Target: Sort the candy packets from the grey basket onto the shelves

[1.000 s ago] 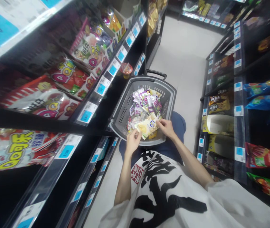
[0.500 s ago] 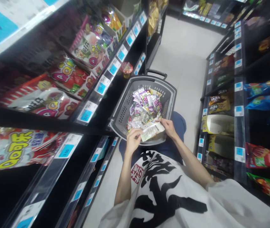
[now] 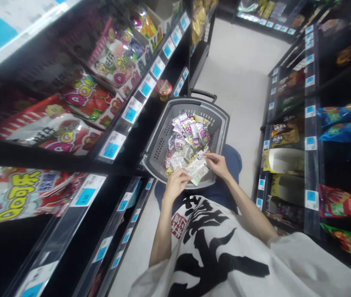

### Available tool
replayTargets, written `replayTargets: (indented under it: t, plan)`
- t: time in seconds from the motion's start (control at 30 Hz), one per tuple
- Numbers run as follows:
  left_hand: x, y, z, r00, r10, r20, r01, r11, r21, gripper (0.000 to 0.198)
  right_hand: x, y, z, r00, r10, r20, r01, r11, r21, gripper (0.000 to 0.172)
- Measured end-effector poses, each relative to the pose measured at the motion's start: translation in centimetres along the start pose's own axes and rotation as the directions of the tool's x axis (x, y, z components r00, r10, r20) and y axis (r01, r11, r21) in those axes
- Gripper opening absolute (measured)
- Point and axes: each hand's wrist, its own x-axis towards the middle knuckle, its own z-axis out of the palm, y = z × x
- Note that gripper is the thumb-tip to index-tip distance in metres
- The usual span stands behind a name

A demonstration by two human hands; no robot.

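Observation:
A grey shopping basket (image 3: 163, 140) with a black handle rests in front of me in a shop aisle, filled with several candy packets (image 3: 189, 132). My left hand (image 3: 177, 183) and my right hand (image 3: 217, 164) both pinch a pale snack packet (image 3: 197, 169) over the basket's near rim. The left hand grips its lower left corner, the right hand its upper right edge. The packet is tilted, its white back partly showing.
Black shelves with bright gummy bags (image 3: 92, 97) and blue price tags (image 3: 111, 149) stand close on the left. Shelves with crisp bags (image 3: 345, 115) line the right. A red-lidded cup (image 3: 164, 88) sits on a left shelf. Pale floor (image 3: 243, 66) runs ahead.
The packet held over the basket has been turned from its yellow front towards its white back, and both hands shifted slightly along it.

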Motion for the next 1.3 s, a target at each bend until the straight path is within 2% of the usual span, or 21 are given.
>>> replayTargets:
  t: [0.13, 0.57, 0.67, 0.77, 0.83, 0.9, 1.0, 1.07, 1.17, 1.3]
  plan:
    - [-0.2, 0.2, 0.1, 0.996, -0.057, 0.075, 0.05, 0.995, 0.09, 0.023, 0.0, 0.6, 0.1, 0.999, -0.015, -0.03, 0.015, 1.0, 0.009, 0.027]
    - [-0.1, 0.5, -0.1, 0.99, -0.095, 0.104, 0.083, 0.99, 0.113, 0.025, 0.1, 0.9, 0.1, 0.997, -0.064, -0.045, 0.064, 0.998, -0.013, 0.025]
    - [-0.2, 0.3, 0.1, 0.998, -0.028, 0.05, 0.023, 0.995, 0.093, 0.024, 0.1, 1.0, 0.1, 0.996, -0.058, -0.063, 0.056, 0.998, -0.03, 0.025]
    - [-0.2, 0.0, 0.3, 0.995, 0.041, -0.094, -0.034, 0.997, 0.07, 0.02, 0.1, 0.9, 0.0, 0.997, -0.048, -0.062, 0.049, 0.999, 0.005, 0.024]
    - [-0.1, -0.1, 0.3, 0.985, 0.03, -0.167, -0.022, 0.999, 0.048, 0.016, 0.2, 0.9, -0.3, 0.998, -0.04, -0.055, 0.043, 0.998, 0.055, 0.024]
    - [0.0, -0.1, 0.2, 0.983, 0.0, -0.186, 0.005, 1.0, 0.026, 0.017, 0.2, 0.9, -0.7, 0.998, -0.03, -0.047, 0.036, 0.992, 0.123, 0.025]
    - [0.0, 0.2, 0.1, 0.987, -0.033, -0.159, 0.037, 0.999, 0.024, 0.021, 0.4, 0.9, -1.1, 1.0, 0.003, -0.001, -0.002, 0.966, 0.259, 0.03]
    - [0.0, 0.3, 0.0, 0.988, -0.047, -0.15, 0.053, 0.998, 0.035, 0.023, 0.4, 0.8, -1.2, 0.999, 0.013, 0.046, -0.026, 0.958, 0.285, 0.031]
    - [-0.1, 0.2, 0.0, 0.986, -0.08, -0.147, 0.089, 0.995, 0.055, 0.026, 0.3, 0.3, -0.8, 0.996, -0.032, 0.079, 0.018, 0.986, 0.168, 0.033]
    - [-0.4, 0.0, 0.2, 0.966, -0.223, -0.129, 0.239, 0.963, 0.128, 0.028, 0.1, -0.7, -0.2, 0.988, -0.14, 0.057, 0.144, 0.986, -0.078, 0.035]
